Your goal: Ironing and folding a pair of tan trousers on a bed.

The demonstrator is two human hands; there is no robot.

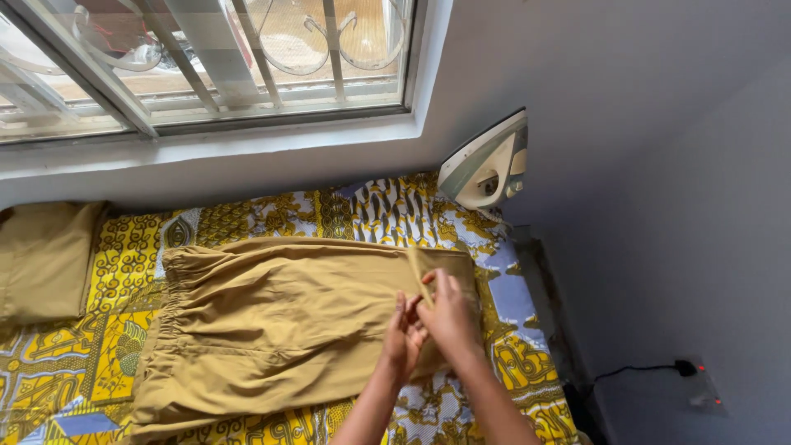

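Iron (pixel 486 165) stands upright beyond tan garment (pixel 280 321), hands (pixel 428 325)

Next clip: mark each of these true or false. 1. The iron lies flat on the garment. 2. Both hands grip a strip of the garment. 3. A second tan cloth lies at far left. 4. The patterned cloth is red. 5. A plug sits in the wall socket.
1. False: the iron stands on end against the wall, off the garment.
2. True: left hand and right hand pinch the strip.
3. True: second tan cloth.
4. False: the patterned cloth is yellow and blue.
5. True: plug.
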